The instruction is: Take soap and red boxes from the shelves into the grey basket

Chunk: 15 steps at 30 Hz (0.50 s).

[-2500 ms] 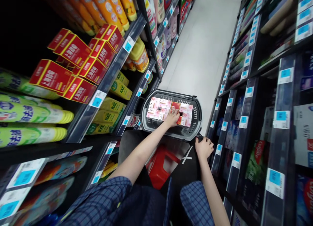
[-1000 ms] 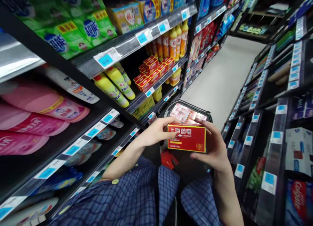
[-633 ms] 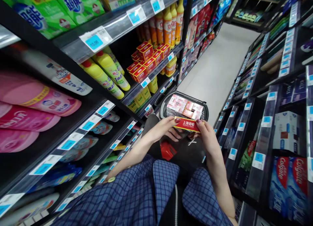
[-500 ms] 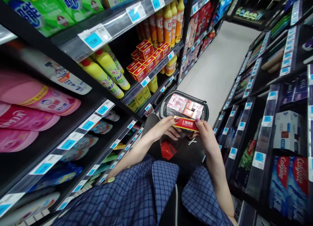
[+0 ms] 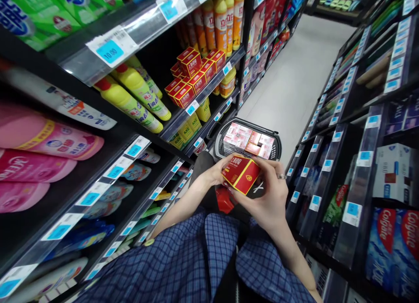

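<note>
I hold a red soap box (image 5: 241, 175) with gold lettering in both hands in front of me. My left hand (image 5: 218, 172) grips its left end and my right hand (image 5: 270, 197), with a ring on one finger, cups it from the right and below. The box is turned so an end face shows. Just beyond it stands a dark shopping basket (image 5: 276, 143) filled with pink soap packs and red boxes. More of the same red boxes (image 5: 191, 76) are stacked on the left shelf.
Shelves run along both sides of a narrow aisle. On the left are yellow bottles (image 5: 137, 98), pink packs (image 5: 42, 139) and green packs. Toothpaste boxes (image 5: 393, 235) fill the right shelves. A red stool (image 5: 224, 199) sits below my hands. The pale floor (image 5: 294, 80) runs ahead.
My left hand took a red box out of the basket and both hands raised it. Since half a second ago the box has been turned from flat to end-on.
</note>
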Tool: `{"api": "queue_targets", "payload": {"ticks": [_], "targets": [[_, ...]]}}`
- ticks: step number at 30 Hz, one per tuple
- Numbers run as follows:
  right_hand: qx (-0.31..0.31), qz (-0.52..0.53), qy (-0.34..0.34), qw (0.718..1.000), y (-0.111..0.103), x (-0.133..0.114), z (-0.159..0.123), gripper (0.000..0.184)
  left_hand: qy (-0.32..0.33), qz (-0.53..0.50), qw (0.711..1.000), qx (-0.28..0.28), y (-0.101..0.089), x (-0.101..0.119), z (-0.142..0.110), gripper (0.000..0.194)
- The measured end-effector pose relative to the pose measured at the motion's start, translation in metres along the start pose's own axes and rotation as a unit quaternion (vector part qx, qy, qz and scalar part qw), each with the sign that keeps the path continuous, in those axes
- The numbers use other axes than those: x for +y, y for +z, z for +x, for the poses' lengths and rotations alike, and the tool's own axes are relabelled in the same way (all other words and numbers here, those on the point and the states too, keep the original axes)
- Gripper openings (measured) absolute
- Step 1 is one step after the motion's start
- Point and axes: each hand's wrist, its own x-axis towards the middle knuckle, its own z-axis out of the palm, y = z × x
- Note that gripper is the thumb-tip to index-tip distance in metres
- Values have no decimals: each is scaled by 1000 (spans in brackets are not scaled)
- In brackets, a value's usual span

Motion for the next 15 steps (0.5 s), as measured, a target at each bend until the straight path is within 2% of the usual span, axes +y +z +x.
{"api": "queue_targets", "payload": {"ticks": [3,5,7,9,12,15], "targets": [[-10,-4,-4,1000,-2,3,-2,63,26,36,999,2,-3,-1,1,96],[-20,23,4,1000,-6,16,-4,64,71,100,992,28,-3,5,0,99],[-47,78,22,996,-10,37,-6,64,142,196,967,75,3,16,-5,94],[-91,151,50,983,-12,61,-6,63,199,293,929,109,14,28,-13,84],[-143,238,93,956,-7,92,-5,65,221,396,886,96,37,40,-23,73],[-159,263,117,944,5,108,-4,69,232,457,857,59,57,43,-25,67]]}}
